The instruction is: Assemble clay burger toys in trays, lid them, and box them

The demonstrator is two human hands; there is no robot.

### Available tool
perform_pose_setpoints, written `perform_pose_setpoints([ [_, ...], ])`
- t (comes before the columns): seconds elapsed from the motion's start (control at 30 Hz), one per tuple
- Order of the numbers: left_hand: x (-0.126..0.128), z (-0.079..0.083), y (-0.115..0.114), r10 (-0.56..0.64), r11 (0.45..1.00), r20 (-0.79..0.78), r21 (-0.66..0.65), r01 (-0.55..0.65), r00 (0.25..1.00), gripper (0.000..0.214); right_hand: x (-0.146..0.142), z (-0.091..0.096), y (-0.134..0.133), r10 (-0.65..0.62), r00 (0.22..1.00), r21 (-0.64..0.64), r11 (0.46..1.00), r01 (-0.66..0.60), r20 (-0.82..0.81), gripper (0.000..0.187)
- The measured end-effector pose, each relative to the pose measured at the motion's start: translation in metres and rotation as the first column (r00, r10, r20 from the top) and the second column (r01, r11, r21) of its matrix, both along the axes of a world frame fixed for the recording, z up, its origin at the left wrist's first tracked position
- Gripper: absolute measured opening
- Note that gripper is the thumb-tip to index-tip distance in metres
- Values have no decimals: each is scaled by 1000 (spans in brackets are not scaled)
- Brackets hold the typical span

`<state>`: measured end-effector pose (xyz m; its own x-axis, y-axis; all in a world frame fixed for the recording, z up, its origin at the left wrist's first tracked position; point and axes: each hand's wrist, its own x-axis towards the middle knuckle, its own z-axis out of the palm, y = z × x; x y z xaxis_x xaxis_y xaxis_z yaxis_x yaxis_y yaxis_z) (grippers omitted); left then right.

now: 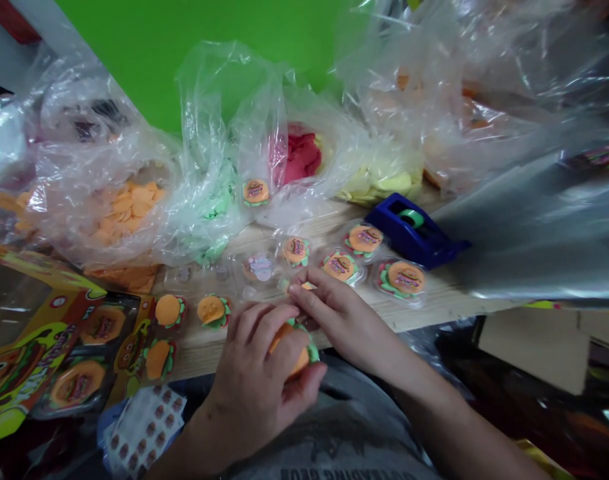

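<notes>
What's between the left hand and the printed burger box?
In the head view, a few small burger toys sit between the left hand and the burger box, on the wooden table.

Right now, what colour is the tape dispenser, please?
The tape dispenser is dark blue, seen best in the head view.

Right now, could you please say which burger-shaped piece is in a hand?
The burger piece clasped in the left hand; the others sit unheld, several in clear blisters.
</notes>
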<state>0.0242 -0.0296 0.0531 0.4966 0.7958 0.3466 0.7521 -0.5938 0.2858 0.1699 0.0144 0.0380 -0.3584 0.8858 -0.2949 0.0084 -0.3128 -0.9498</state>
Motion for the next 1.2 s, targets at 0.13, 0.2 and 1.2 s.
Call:
perform_pose_setpoints([
  [0.13,1,0,1,16,998,-32,53,-15,999,7,1,0,1,-18,999,-6,1000,18,-38,18],
  [0.2,1,0,1,20,998,1,54,-20,1000,9,2,2,1,-23,999,0,1000,23,-37,17],
  [1.2,-26,11,-9,72,978,300,164,-126,951,14,11,26,-1,-67,980,-129,991,44,-186,16],
])
